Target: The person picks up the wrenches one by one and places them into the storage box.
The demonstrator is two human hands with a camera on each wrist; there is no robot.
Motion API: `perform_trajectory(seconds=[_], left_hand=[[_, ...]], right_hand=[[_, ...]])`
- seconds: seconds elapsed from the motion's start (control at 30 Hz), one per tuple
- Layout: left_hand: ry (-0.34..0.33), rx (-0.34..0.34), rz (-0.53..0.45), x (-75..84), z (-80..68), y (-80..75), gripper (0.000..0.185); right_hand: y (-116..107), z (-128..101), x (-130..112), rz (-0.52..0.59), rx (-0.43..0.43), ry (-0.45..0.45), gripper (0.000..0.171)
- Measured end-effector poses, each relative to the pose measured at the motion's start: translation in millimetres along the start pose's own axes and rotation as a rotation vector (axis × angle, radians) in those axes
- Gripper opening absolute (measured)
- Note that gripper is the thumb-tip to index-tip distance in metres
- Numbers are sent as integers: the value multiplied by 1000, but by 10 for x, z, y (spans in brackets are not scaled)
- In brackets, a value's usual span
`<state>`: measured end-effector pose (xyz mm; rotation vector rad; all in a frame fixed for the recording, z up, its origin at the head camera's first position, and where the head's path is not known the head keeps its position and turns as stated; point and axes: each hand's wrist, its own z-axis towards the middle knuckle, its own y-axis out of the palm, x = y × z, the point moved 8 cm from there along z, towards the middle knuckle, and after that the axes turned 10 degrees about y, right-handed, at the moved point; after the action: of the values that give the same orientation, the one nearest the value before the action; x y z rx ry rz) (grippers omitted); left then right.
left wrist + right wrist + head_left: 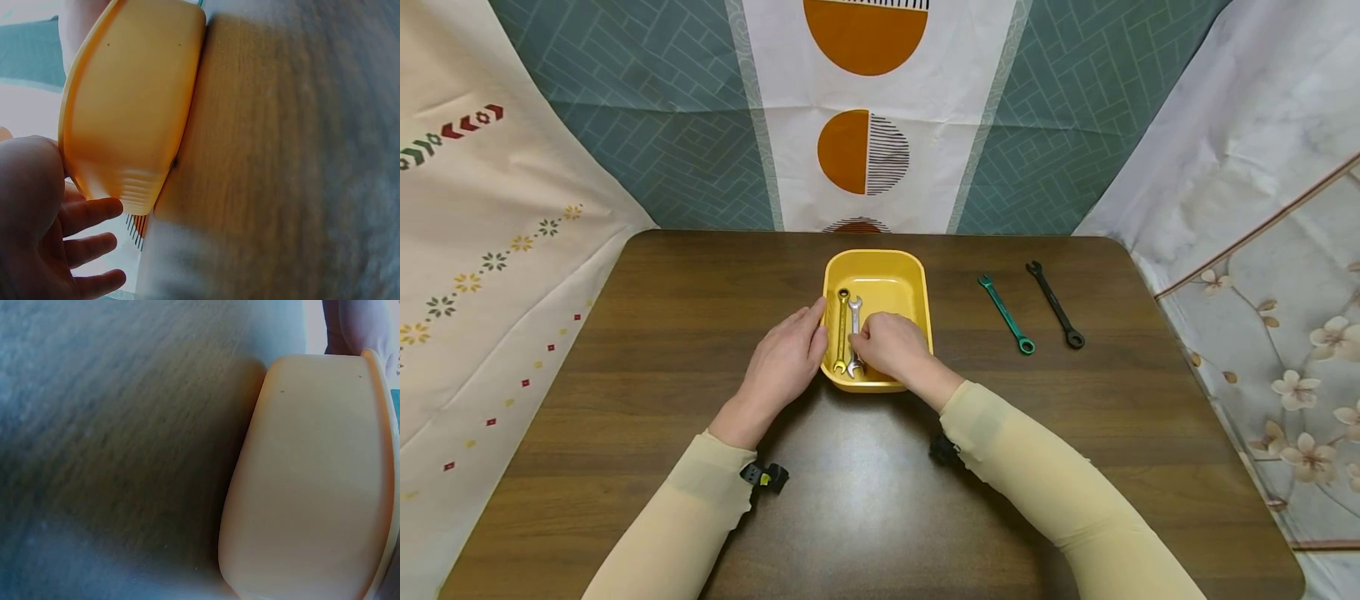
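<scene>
A yellow tray [917, 283] sits mid-table in the head view. Inside it lie a gold wrench [842, 321] and a silver wrench [855, 312], side by side along the left wall. My right hand [861, 342] reaches into the tray with curled fingers that pinch the silver wrench near its lower half. My left hand [808, 329] lies outside the tray, its straight fingers against the left wall. The left wrist view shows the tray's outer wall [131, 106] with my relaxed fingers [90, 212] beside it. Only the tray's outer wall [312, 475] appears in the right wrist view.
A green wrench [1006, 314] and a black wrench [1056, 304] lie on the brown table [662, 333] right of the tray. Patterned cloths hang behind the table and on both sides.
</scene>
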<state>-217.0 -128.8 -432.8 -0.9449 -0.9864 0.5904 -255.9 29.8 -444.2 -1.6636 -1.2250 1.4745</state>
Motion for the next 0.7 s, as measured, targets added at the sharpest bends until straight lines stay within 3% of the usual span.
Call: perform_trajectory(seconds=[0.23, 0.4, 0.7], left_hand=[[4, 8, 2, 2, 4, -1, 58], [3, 7, 0, -1, 5, 2, 59], [-3, 0, 2, -14, 4, 28, 59]], right_hand=[[58, 100, 55, -3, 72, -65, 37], [-149, -87, -44, 36, 46, -51, 36], [-299, -212, -51, 38, 42, -66, 29]])
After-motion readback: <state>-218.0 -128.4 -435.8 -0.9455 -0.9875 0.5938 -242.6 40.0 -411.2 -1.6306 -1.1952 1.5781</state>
